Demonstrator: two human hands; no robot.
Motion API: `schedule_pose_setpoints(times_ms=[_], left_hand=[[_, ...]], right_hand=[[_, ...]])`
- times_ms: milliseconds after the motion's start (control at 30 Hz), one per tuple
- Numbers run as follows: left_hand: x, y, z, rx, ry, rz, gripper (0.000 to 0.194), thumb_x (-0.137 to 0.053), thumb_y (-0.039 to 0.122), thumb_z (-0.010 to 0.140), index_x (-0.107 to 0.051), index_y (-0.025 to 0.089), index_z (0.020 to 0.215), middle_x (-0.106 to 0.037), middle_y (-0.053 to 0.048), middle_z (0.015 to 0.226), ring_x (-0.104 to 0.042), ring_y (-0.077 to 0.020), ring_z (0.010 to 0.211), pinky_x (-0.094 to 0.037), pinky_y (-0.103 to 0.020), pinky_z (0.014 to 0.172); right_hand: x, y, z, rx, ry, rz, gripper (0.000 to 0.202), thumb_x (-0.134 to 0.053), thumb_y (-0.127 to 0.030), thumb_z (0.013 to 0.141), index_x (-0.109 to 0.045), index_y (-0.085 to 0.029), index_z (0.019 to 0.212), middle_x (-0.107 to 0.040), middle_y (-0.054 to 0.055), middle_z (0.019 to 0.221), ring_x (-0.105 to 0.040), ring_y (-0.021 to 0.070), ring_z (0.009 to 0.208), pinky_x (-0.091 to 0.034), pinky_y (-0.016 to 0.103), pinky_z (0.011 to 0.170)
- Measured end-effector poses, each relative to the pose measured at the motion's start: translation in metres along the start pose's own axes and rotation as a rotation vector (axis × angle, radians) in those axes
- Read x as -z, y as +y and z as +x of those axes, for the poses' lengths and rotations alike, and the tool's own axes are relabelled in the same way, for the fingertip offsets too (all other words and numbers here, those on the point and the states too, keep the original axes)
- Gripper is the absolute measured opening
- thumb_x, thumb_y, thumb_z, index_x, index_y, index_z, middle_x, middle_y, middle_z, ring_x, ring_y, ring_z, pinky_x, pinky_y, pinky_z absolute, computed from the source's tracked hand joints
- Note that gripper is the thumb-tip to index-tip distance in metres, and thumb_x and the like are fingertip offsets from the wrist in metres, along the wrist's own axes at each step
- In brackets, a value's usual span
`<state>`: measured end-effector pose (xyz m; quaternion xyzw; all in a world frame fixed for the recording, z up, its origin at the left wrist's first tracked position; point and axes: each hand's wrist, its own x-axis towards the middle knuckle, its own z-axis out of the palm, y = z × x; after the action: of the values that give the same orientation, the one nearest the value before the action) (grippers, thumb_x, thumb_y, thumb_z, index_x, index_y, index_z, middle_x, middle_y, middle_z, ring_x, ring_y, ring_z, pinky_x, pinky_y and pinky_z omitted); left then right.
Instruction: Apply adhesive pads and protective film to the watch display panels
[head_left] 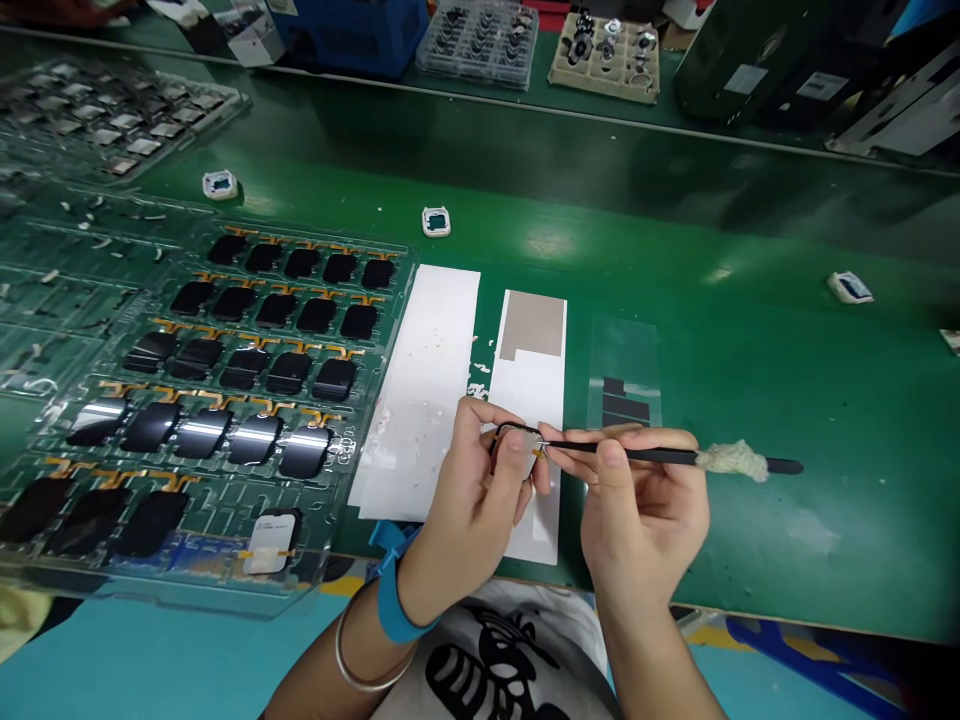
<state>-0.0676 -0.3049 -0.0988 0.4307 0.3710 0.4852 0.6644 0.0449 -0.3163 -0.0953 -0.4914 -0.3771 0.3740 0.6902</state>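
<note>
Tweezers (664, 456) at the edge of a small panel (531, 441)

Nearest to us are a pale shirt (517, 660) with a black print, then a metal bangle (351, 660) and a blue wrist strap (401, 605) on the left arm. The left hand (469, 500) has its fingers closed around the dark-rimmed panel, thumb over its face, and holds it above a white strip (529, 380). The right hand (649, 510) grips the black tweezers between thumb and fingers; we see the tips at the panel's right edge, but cannot tell whether they pinch anything. A pale fibrous wrap (733, 460) circles the tweezers near their back end.

To the left we find a clear tray (247, 598) on the green worktop (757, 550). It carries rows of dark screens (202, 435) with orange flex tails, and one pale-backed screen (271, 540) in the front row. Between tray and strip lies white paper (420, 390), with white scraps (478, 370) beside it. The strip bears a grey-brown patch (534, 315) at its far end, and to its right a clear film (626, 350) holds black pieces (626, 412).

Farther off, we notice three small white frames (436, 221) spread well apart. At the back stand a blue box (352, 35), a clear compartmented tray (480, 45) and a beige divided tray (600, 90) of parts.
</note>
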Motion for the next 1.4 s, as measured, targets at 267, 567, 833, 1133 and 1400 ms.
schedule_pose_setpoints(times_ms=[267,567,833,1133,1400], left_hand=[[0.004,-0.002,0.003,-0.012,0.052,0.014,0.017,-0.051,0.031,0.102,-0.038,0.024,0.094,-0.049,0.009,0.065,-0.037,-0.0024,0.046,-0.030,-0.014,0.044],[0.002,-0.001,0.002,-0.006,0.007,-0.016,0.016,-0.048,0.031,0.103,-0.038,0.024,0.094,-0.049,0.009,0.065,-0.037,-0.0029,0.046,-0.030,-0.014,0.044],[0.004,-0.004,-0.001,-0.034,0.001,0.097,0.011,-0.047,0.032,0.104,-0.041,0.024,0.100,-0.051,0.008,0.066,-0.038,-0.0040,0.045,-0.034,-0.016,0.046],[0.003,-0.003,-0.003,-0.033,-0.009,0.144,0.007,-0.045,0.030,0.104,-0.042,0.024,0.103,-0.053,0.006,0.069,-0.040,-0.0054,0.049,-0.035,-0.017,0.049],[0.003,-0.005,-0.005,-0.016,-0.041,0.057,0.005,-0.044,0.026,0.105,-0.040,0.025,0.107,-0.051,0.007,0.069,-0.040,-0.0050,0.051,-0.033,-0.015,0.046]], right_hand=[[0.017,-0.009,0.011,0.102,-0.089,0.003,0.013,-0.052,-0.015,0.096,-0.064,-0.020,0.094,-0.063,0.002,0.085,-0.068,0.0169,0.085,-0.053,0.036,0.082],[0.025,-0.009,0.011,0.086,-0.319,-0.362,0.008,-0.058,-0.019,0.094,-0.065,-0.024,0.092,-0.054,-0.001,0.082,-0.046,0.0111,0.072,-0.038,0.026,0.063],[0.022,-0.009,0.014,-0.006,-0.498,-0.484,0.008,-0.061,-0.017,0.090,-0.060,-0.022,0.083,-0.050,-0.002,0.076,-0.047,0.0112,0.070,-0.036,0.025,0.057],[0.018,-0.015,0.018,-0.159,-0.512,-0.474,0.013,-0.059,-0.026,0.089,-0.057,-0.020,0.077,-0.050,-0.001,0.071,-0.047,0.0118,0.062,-0.039,0.026,0.054],[0.014,-0.015,0.021,-0.257,-0.503,-0.343,0.015,-0.058,-0.023,0.087,-0.054,-0.020,0.072,-0.048,-0.004,0.066,-0.053,0.0108,0.059,-0.040,0.024,0.053]])
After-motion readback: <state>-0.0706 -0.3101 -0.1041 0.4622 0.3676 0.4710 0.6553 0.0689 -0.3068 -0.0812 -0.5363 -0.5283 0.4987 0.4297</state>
